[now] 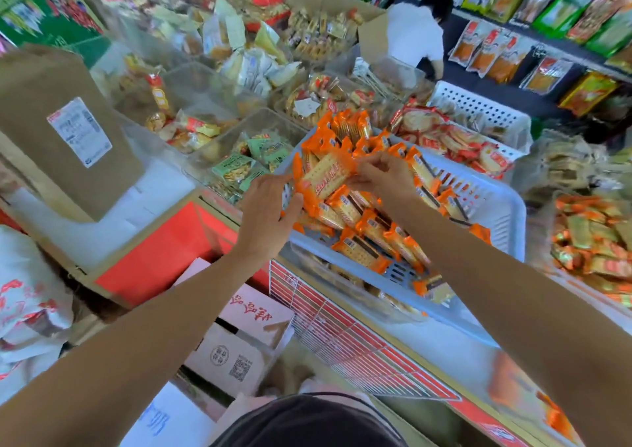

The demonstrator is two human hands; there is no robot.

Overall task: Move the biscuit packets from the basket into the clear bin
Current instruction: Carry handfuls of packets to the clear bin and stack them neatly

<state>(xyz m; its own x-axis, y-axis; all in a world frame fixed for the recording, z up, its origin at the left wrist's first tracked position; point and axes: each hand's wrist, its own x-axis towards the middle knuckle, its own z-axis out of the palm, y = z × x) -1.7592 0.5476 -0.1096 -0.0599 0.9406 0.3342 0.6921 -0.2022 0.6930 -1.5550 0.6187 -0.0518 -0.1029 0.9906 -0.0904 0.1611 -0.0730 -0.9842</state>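
A pale blue slotted basket [492, 214] sits tilted on the counter, holding several orange-wrapped biscuit packets [359, 248]. One orange biscuit packet [325, 178] is lifted over the basket's left corner. My left hand [270, 207] grips its lower left end and my right hand [383, 173] pinches its upper right end. A clear bin [273, 120] with green-wrapped packets stands just left of the basket. Another clear bin [328, 275] lies partly hidden beneath the basket.
A brown cardboard box [65, 128] stands at the left. Behind the basket, a white basket [478, 104] holds red-wrapped crackers. A bin of orange and green packets [595, 241] sits at the right. A person in white [413, 33] stands behind the display. Cartons [236, 344] lie below.
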